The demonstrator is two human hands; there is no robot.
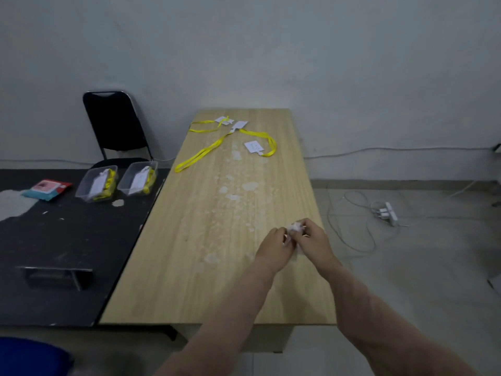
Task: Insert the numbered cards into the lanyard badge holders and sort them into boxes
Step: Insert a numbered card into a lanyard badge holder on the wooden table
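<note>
Both hands meet over the right side of the wooden table (189, 267). My left hand (273, 246) and my right hand (311, 240) pinch a small white crumpled piece (296, 227) between their fingertips; what it is cannot be told. At the far end lie yellow lanyards (202, 153) with white badge holders (253, 146), one near the back edge (240, 124) and another beside it (223, 120). Two clear plastic boxes (96, 183) (138, 177) on the black table each hold a carded badge with a yellow lanyard.
A black table (67, 240) adjoins on the left, carrying a red and teal packet (47, 189) and a dark tray (55, 276). A black chair (115, 123) stands behind it. On the floor to the right lie cables and a power strip (386, 213).
</note>
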